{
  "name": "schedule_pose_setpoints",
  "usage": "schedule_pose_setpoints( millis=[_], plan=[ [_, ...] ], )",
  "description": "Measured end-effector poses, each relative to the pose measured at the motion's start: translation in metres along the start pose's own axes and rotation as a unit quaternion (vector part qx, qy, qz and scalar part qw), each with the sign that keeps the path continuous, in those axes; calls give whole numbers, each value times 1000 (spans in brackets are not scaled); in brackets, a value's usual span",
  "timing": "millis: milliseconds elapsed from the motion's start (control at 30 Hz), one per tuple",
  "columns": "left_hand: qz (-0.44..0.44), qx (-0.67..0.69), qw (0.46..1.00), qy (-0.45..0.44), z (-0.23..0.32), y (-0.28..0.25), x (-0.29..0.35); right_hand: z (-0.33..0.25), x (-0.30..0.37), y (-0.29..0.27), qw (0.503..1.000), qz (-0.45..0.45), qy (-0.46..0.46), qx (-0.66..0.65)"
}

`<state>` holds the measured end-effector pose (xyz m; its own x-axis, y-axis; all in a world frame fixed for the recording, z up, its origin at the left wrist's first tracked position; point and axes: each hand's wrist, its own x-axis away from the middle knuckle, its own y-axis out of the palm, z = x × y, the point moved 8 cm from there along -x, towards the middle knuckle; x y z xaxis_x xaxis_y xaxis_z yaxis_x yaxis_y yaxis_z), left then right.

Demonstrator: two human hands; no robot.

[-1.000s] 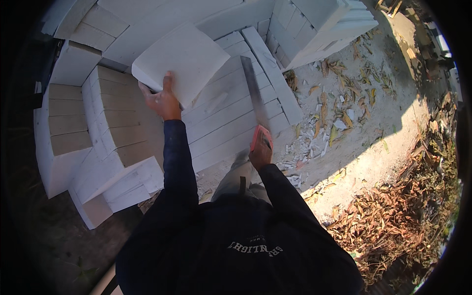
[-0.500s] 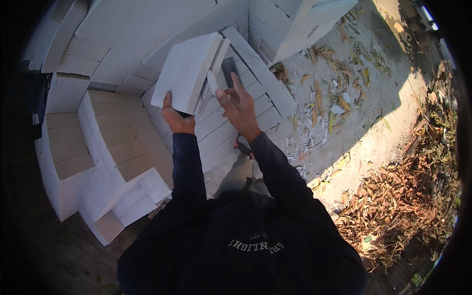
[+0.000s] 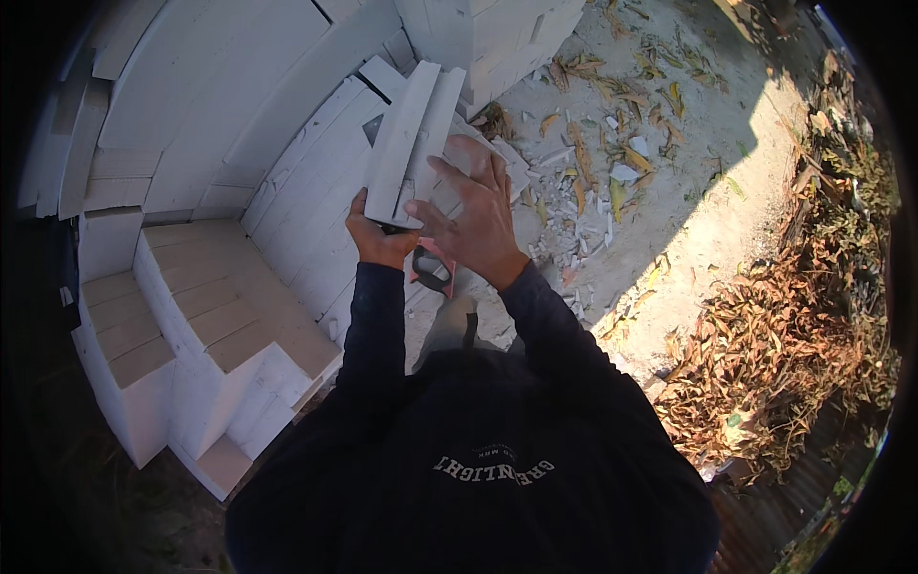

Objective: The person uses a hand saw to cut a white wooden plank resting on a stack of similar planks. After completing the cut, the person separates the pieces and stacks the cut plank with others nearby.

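Two narrow white slabs (image 3: 402, 143) stand side by side in front of me, pale and chalky, with a gap between them. My left hand (image 3: 379, 235) is closed round their near lower end, its thumb up along the left side. My right hand (image 3: 475, 206) has its fingers apart beside the right slab, and its fingertips seem to touch it. Just below the hands shows the red and black handle (image 3: 433, 270) of a tool, possibly a hand saw. A dark flat metal piece (image 3: 372, 128) peeks out left of the slabs. Whether the two belong together is hidden.
Large white blocks (image 3: 182, 96) stack up at the back left, stepping down to lower blocks (image 3: 210, 297) on the left. White boards (image 3: 311, 182) lie beneath the hands. White chips (image 3: 588, 225) and dry leaves (image 3: 622, 96) litter the ground, with a leaf heap (image 3: 765, 373) at right.
The held slabs have turned, so their narrow edges now show instead of the broad face. My right hand has moved in against them. The red and black handle shows more.
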<state>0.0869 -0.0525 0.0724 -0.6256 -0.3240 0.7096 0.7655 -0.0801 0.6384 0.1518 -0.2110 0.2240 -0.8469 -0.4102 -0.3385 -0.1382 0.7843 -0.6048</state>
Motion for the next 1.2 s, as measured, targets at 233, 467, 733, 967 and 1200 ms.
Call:
schedule_pose_setpoints(
  millis=[233, 467, 733, 967, 1200],
  plan=[
    [-57, -95, 992, 51, -106, 41, -1, 61, 22, -66, 996, -52, 5, -76],
    [0, -111, 992, -61, -219, 83, 17, 133, 40, -157, 995, -27, -49, -87],
    [160, -133, 969, -131, -307, 99, 40, 272, 75, -290, 947, 197, 141, 210],
    [148, -153, 968, -132, -332, 81, 50, 339, 101, -172, 755, 58, 491, -431],
    [95, -32, 990, -102, -279, 36, 61, 253, 76, -101, 858, -24, 298, -417]
  ],
)
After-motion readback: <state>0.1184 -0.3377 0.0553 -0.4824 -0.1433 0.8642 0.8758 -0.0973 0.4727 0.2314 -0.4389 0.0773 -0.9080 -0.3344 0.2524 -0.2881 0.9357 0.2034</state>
